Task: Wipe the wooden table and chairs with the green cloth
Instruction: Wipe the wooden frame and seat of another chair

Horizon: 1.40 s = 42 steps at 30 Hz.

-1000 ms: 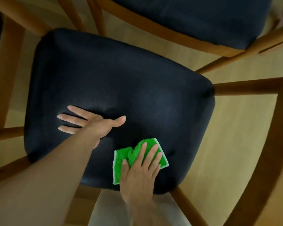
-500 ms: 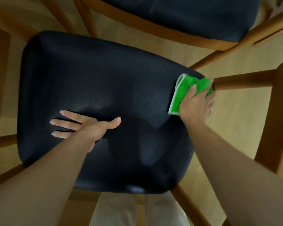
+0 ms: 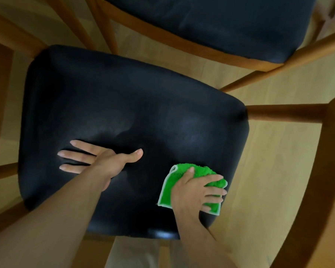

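Head view: a person's right hand presses the green cloth flat, fingers spread, on the near right corner of the chair's dark seat, unwiped seat stretching away leftward, past the open-palmed left hand.

Pale wooden floor lies underneath; a second dark-cushioned chair stands just beyond.
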{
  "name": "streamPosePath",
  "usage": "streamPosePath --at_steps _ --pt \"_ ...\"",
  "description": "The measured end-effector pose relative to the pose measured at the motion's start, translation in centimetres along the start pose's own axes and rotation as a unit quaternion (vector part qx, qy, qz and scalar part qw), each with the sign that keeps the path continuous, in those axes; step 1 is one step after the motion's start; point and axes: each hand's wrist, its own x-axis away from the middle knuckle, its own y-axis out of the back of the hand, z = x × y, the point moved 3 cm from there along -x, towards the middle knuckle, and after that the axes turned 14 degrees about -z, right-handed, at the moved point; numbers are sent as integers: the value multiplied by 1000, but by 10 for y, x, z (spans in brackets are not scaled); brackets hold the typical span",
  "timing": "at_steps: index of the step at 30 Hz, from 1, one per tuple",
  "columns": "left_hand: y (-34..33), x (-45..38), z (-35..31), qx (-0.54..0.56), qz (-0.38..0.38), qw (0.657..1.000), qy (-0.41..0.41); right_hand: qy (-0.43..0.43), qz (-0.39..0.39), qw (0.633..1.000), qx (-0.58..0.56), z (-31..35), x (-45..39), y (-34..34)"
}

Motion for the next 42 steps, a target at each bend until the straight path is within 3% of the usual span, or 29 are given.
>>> streamPosePath --at_steps 3,5,9,13,16,19,22,25,27,31,34,36,42 --pt "-2 0 2 4 -23 1000 -8 33 -19 999 -15 0 2 1" --pt "-1 -4 4 -1 -65 998 -12 130 -55 990 -15 9 -8 9" --pt "-2 -10 7 -21 -84 996 -11 335 -133 933 0 77 -58 34" --pt "-1 -10 7 -27 -72 997 2 405 -145 902 43 148 -72 39" --pt "-1 -7 4 -22 -77 997 -6 465 -111 876 65 192 -41 25" --pt "-1 0 -1 -46 -77 996 1 598 -39 797 76 240 16 -4" --pt "4 8 -6 -131 -144 980 38 676 42 731 79 264 60 -26" --pt "1 13 -11 -100 -94 990 32 709 49 700 69 264 44 -18" --pt "3 15 -11 -95 -103 990 24 694 7 719 48 252 7 1" --pt "6 18 -13 -147 -133 979 44 496 -112 857 80 203 -97 51" --pt "9 20 -16 -146 -126 980 45 363 -131 916 106 194 -120 63" --pt "9 24 -19 -137 -112 983 45 357 -132 917 118 210 -100 52" --pt "12 23 -25 -160 -80 981 71 548 -45 833 64 280 9 -6"
